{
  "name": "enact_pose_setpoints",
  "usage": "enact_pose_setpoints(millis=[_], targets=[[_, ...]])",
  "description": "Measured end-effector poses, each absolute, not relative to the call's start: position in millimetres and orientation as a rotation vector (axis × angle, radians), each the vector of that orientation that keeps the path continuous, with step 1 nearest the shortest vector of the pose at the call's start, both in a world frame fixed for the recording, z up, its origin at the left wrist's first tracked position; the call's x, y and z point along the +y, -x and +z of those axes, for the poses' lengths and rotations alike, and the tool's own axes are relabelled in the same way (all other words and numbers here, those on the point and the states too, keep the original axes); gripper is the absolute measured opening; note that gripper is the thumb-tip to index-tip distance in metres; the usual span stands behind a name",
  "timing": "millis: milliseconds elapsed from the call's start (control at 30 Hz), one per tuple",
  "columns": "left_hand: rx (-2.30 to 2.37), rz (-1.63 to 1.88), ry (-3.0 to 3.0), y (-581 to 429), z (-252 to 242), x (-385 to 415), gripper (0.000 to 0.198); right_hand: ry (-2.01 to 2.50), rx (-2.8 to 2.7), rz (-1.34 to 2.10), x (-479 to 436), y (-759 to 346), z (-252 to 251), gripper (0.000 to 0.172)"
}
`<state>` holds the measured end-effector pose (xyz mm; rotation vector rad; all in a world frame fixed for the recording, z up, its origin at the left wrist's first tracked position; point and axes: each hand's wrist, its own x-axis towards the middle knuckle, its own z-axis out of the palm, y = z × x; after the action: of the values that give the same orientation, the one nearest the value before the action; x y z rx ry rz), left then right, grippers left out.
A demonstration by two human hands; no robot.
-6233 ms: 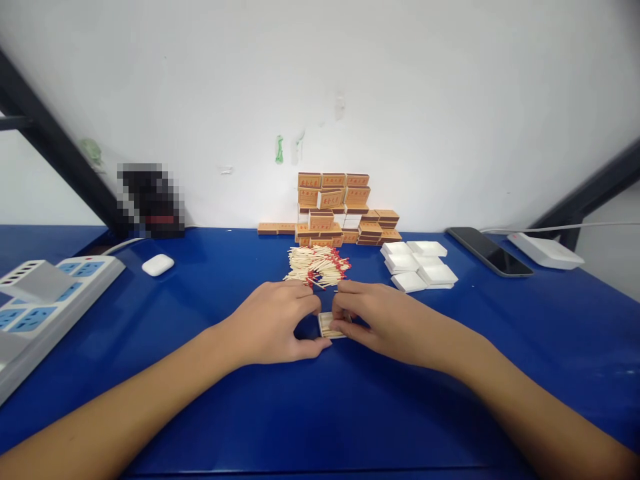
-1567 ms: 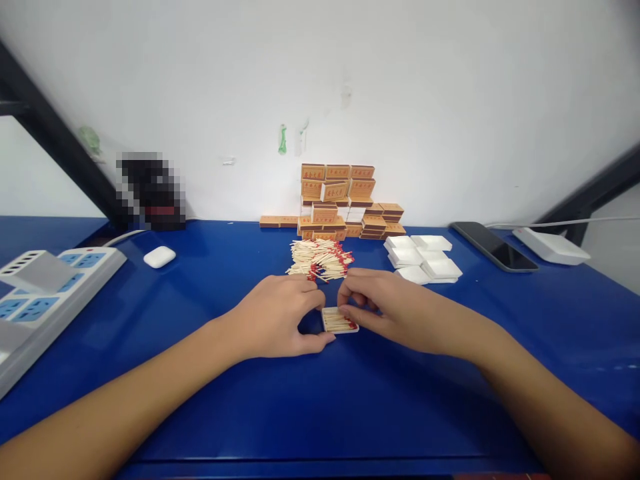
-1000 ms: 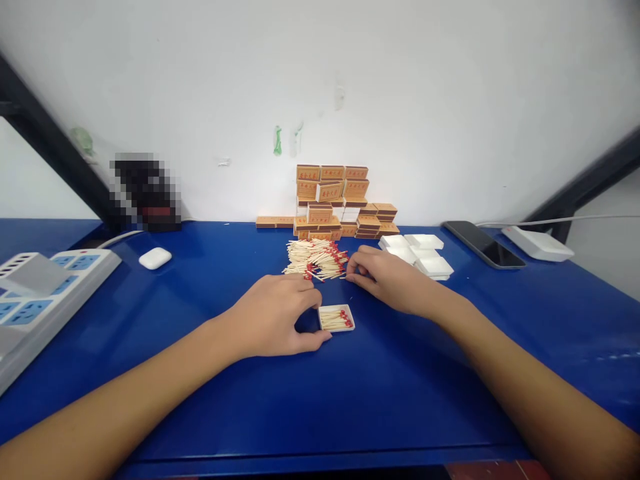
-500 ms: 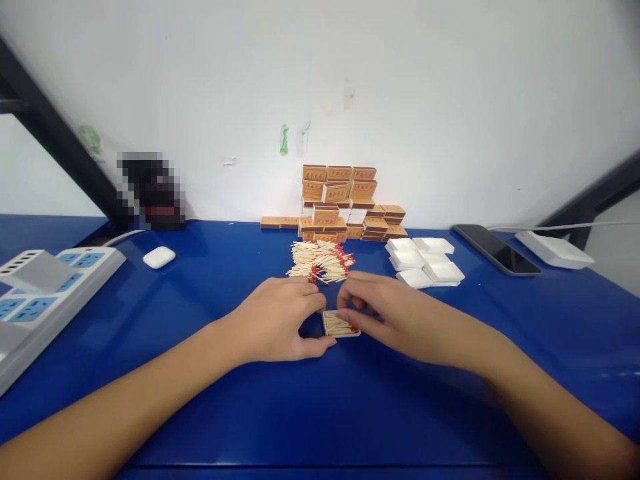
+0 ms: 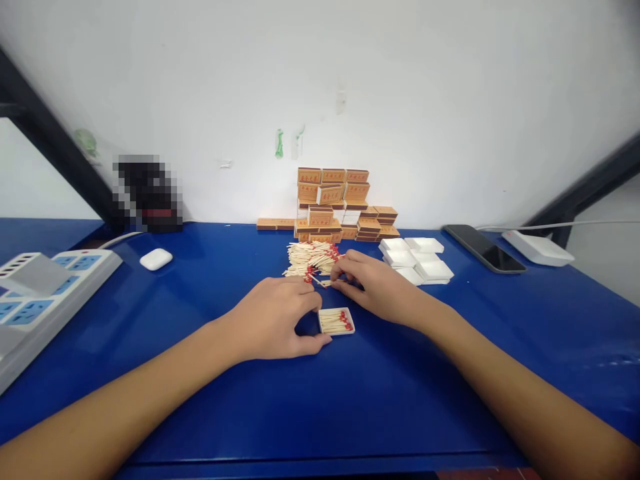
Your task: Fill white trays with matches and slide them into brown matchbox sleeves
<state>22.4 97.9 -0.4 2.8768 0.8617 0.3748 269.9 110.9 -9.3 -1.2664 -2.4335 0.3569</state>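
Note:
A small white matchbox tray [image 5: 337, 333] lies on the blue table with a layer of red-tipped matches in it. My left hand [image 5: 285, 319] steadies it, the thumb at its near left corner and the fingers at its far left corner. Just beyond the tray is a loose pile of matches [image 5: 306, 257], red heads mostly to the right. At the near right edge of that pile, my right hand [image 5: 373, 283] has its fingertips pinched together, with pale matchsticks showing at their tips; how many is unclear.
Orange-brown matchboxes [image 5: 331, 215] are stacked against the wall. White empty trays [image 5: 434, 269] stand piled to the right, then a black phone [image 5: 484, 248] and a white device [image 5: 539, 249]. At left are a white earbud case [image 5: 156, 259] and a power strip [image 5: 65, 283].
My right hand has moved from over the tray back to the match pile, uncovering the matches in the tray. The left hand stays at the tray. The view has shifted slightly.

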Motion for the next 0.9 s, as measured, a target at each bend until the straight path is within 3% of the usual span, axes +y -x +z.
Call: enact_pose_setpoints(millis=[600, 900], targets=[[0.841, 0.382, -2.882, -20.8, -1.9, 98.7, 0.034, 1.482, -2.510, 0.543, 106.8, -295.1, 5.2, 0.032], [0.845, 0.400, -2.884, -21.6, -1.7, 99.4, 0.033, 1.425, -2.548, 0.614, 77.8, -282.5, 32.8, 0.030]])
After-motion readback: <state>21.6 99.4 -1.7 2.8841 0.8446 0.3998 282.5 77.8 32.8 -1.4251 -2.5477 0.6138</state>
